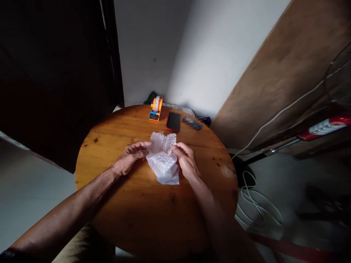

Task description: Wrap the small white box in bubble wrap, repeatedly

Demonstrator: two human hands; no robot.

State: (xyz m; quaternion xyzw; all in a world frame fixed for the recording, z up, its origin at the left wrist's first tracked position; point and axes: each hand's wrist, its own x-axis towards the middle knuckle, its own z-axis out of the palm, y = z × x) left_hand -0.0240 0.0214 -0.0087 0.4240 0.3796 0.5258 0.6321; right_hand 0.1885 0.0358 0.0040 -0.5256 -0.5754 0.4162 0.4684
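A crumpled piece of clear bubble wrap (163,164) lies at the middle of the round wooden table (115,146), its upper part spread between my hands. My left hand (134,155) pinches its left edge between thumb and fingers. On the other side, my right hand (185,157) grips the upper right edge, thumb and forefinger closed on the plastic. Whether anything is wrapped inside cannot be made out.
Toward the back of the table stand an orange and blue tape dispenser (155,109), a dark phone-like object with red edges (173,121) and a blurred dark item (192,123). White cable (257,204) coils on the floor at right, near a fan stand.
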